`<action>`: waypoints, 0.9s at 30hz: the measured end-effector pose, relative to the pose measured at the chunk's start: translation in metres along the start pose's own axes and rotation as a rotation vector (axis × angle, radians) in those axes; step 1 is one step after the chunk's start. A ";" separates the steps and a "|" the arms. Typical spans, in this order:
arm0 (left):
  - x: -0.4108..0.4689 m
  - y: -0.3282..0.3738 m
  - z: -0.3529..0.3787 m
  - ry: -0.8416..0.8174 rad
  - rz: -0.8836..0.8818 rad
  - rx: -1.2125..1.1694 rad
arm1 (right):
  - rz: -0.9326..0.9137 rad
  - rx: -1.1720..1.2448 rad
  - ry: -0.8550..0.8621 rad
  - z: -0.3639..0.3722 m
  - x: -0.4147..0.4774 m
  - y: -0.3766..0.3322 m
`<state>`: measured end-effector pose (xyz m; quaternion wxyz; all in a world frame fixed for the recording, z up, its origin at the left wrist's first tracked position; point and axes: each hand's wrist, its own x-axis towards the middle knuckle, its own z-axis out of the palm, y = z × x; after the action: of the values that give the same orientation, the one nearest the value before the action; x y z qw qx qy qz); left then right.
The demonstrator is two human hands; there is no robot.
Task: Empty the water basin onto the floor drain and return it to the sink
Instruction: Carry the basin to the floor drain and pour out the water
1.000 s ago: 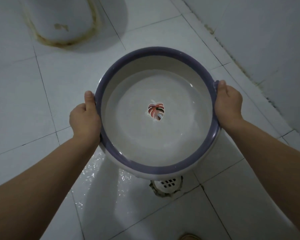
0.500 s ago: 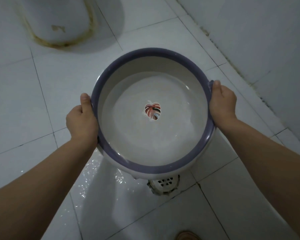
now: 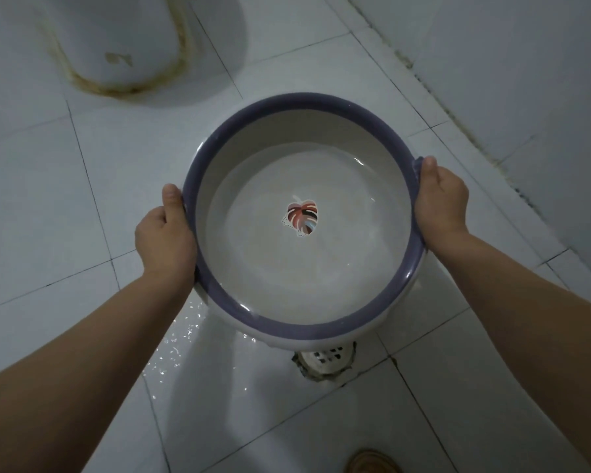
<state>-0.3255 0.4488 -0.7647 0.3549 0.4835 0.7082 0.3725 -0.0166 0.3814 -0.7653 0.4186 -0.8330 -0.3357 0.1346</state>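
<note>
I hold a round white water basin (image 3: 287, 107) with a purple rim above the tiled floor. It holds clear water over a leaf picture on its bottom. My left hand (image 3: 164, 237) grips the rim on the left side, thumb on top. My right hand (image 3: 440, 203) grips the rim on the right side. The floor drain (image 3: 326, 361) shows just below the basin's near edge, partly hidden by it. The floor to the left of the drain is wet.
A toilet base (image 3: 116, 39) with a stained seal stands at the upper left. A tiled wall (image 3: 526, 80) runs along the right. The tip of a brown slipper (image 3: 372, 462) shows at the bottom edge.
The basin and both hands have shifted slightly left in view while the grip stays the same. The water level looks unchanged.
</note>
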 end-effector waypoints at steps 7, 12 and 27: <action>-0.002 0.001 -0.002 0.004 -0.013 -0.015 | 0.008 0.021 -0.007 0.000 -0.001 -0.001; -0.003 0.000 -0.003 -0.011 -0.024 -0.018 | -0.010 0.031 0.001 -0.001 -0.002 -0.005; -0.004 -0.001 -0.009 -0.071 -0.001 -0.008 | -0.021 0.003 0.009 -0.003 -0.005 -0.003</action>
<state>-0.3327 0.4433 -0.7604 0.3817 0.4948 0.6939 0.3578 -0.0204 0.3773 -0.7620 0.4229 -0.8295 -0.3421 0.1269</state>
